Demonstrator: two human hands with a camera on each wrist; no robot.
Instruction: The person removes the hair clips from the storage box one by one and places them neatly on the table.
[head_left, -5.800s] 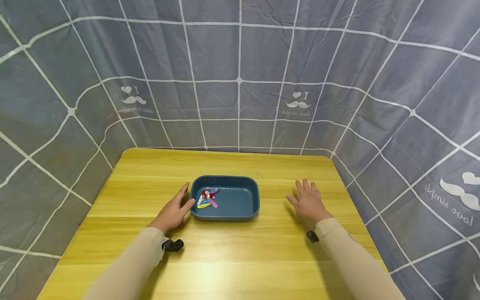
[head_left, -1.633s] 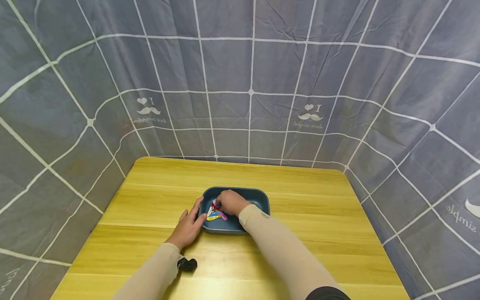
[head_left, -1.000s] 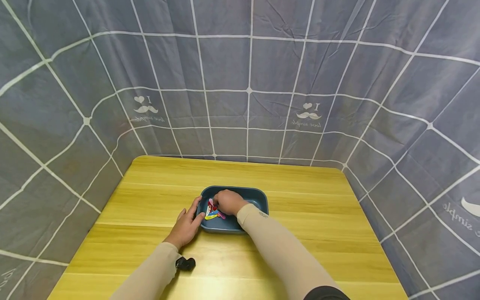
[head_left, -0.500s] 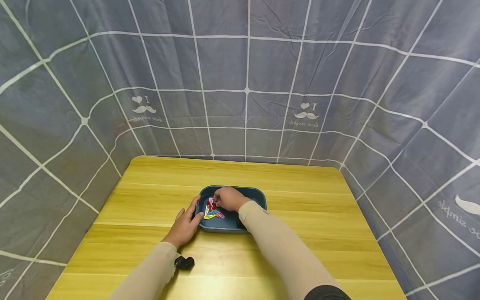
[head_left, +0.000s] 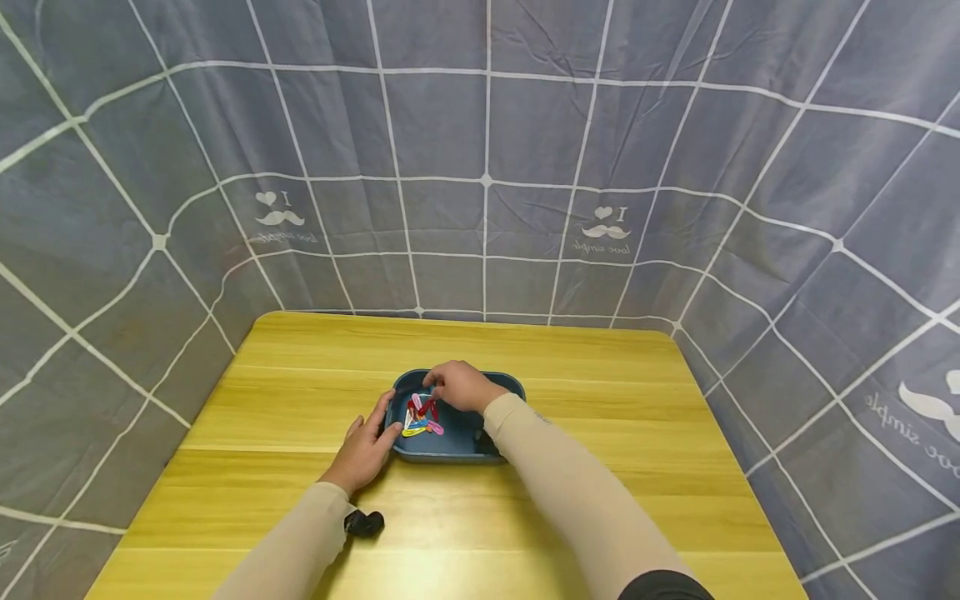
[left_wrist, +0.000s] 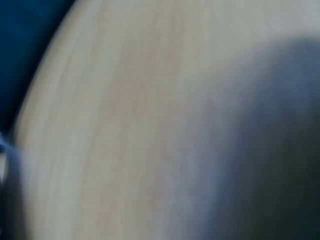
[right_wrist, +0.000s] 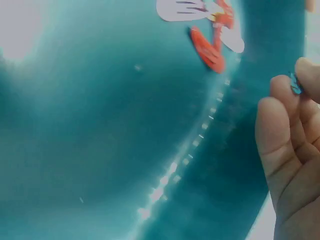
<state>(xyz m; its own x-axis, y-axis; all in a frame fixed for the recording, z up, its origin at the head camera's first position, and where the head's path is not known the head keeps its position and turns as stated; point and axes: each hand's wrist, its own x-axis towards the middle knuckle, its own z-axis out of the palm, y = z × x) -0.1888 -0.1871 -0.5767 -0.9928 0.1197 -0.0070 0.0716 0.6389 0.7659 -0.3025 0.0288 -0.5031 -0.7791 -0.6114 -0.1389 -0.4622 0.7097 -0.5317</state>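
My right hand (head_left: 463, 387) is over the far side of a dark blue plastic tray (head_left: 457, 457). In the right wrist view, its thumb and fingertip pinch a small blue hair clip (right_wrist: 295, 84), mostly hidden by the fingers. Below and to the left of that hand, several snap hair clips (head_left: 418, 423) lie heaped in the tray's left part: red, pink, yellow, white and blue. A red clip (right_wrist: 207, 52) shows clearly from the right wrist. With fairly straight fingers, my left hand (head_left: 362, 450) rests against the tray's left rim, thumb at its near-left corner.
The tray stands on a yellow wood-grain table (head_left: 600, 400). A grey curtain with white grid lines (head_left: 480, 208) surrounds the table at the back and sides. A black wrist device (head_left: 365, 523) sticks out beside the left sleeve.
From the table's right side, my right hand came into the tray at the clips. It has since lifted slightly toward the far rim, pinching the blue hair clip. My left hand stays at the rim.
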